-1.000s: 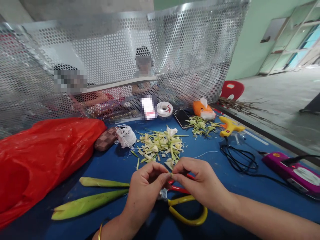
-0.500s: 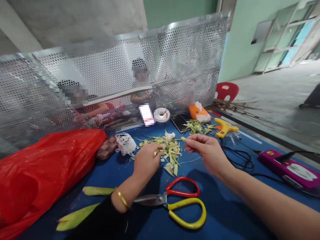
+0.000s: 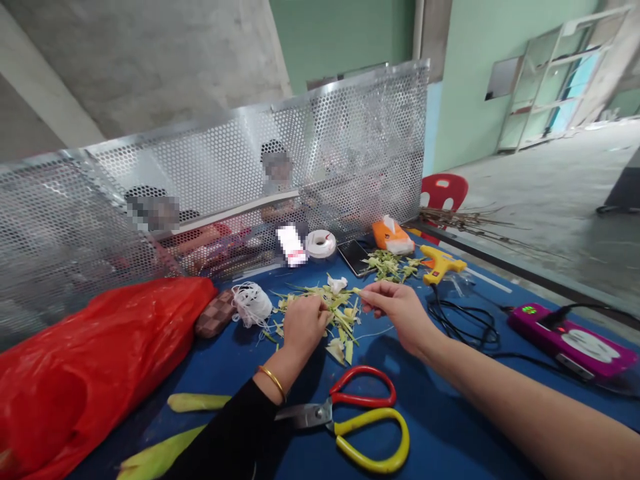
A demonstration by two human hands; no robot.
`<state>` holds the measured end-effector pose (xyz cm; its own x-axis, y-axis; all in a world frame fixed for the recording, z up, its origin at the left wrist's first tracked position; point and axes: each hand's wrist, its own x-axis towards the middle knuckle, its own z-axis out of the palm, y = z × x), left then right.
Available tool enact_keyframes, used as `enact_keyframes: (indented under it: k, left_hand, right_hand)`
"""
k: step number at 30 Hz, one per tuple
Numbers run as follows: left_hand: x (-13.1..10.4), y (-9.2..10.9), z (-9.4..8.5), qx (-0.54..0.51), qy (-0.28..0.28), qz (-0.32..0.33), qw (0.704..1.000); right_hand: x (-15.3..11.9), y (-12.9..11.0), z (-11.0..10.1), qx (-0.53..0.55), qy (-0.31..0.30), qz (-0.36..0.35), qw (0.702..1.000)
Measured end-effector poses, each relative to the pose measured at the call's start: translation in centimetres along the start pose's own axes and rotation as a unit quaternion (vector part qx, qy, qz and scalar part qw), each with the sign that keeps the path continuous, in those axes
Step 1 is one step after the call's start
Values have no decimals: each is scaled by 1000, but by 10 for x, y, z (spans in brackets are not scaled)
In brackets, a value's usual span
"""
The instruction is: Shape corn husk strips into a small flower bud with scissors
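Note:
My left hand (image 3: 306, 325) is closed in a pinch over a loose pile of pale green leaf strips (image 3: 345, 320); what its fingers hold is hidden. At the right side of the pile, my right hand (image 3: 395, 310) pinches a small strip of yellow-green leaf (image 3: 356, 291) between thumb and finger. Nearer me lie large scissors (image 3: 320, 415) with one red and one yellow handle, blades partly behind my left sleeve. Two long green leaf pieces (image 3: 197, 402) rest left of them. A white scrap (image 3: 337, 285) sits on top of the pile.
On the blue table are a red plastic bag (image 3: 110, 353), a brown checked case (image 3: 215, 315), white string (image 3: 251, 305), a tape roll (image 3: 321, 244), a phone (image 3: 354, 257), orange tissues (image 3: 393, 236), a yellow glue gun (image 3: 443, 263) and a purple power strip (image 3: 570, 340). People sit behind the perforated screen (image 3: 210, 167).
The view has tilted, so the table sits lower in the picture. My left hand has moved slightly right; both hands stay pinched close to the leaf pile.

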<state>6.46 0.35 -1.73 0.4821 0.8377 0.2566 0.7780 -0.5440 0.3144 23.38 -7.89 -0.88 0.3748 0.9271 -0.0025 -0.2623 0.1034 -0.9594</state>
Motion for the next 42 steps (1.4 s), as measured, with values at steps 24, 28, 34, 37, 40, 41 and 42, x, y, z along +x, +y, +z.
enact_keyframes:
  k: [24, 28, 34, 37, 40, 41, 42]
  left_hand:
    - [-104, 5, -62, -693, 17, -235, 681]
    - [-107, 1, -55, -707, -5, -227, 670]
    - [-110, 2, -46, -700, -17, -226, 677]
    - [-108, 1, -45, -676, 2, -225, 701]
    - [-105, -4, -42, -687, 34, -221, 691]
    - [-104, -7, -41, -695, 40, -227, 681]
    - [-103, -9, -40, -702, 44, -236, 670]
  right_hand:
    - [-40, -18, 57, -44, -214, -16, 976]
    - [-46, -13, 71, -53, -204, -27, 977]
    - [-50, -5, 66, -91, -201, -12, 975]
    - [-46, -8, 64, -124, -226, -10, 966]
    - [-33, -10, 60, -147, -218, -5, 965]
    - [-26, -10, 56, -149, -208, -2, 967]
    - [-17, -10, 52, -153, -195, 0, 969]
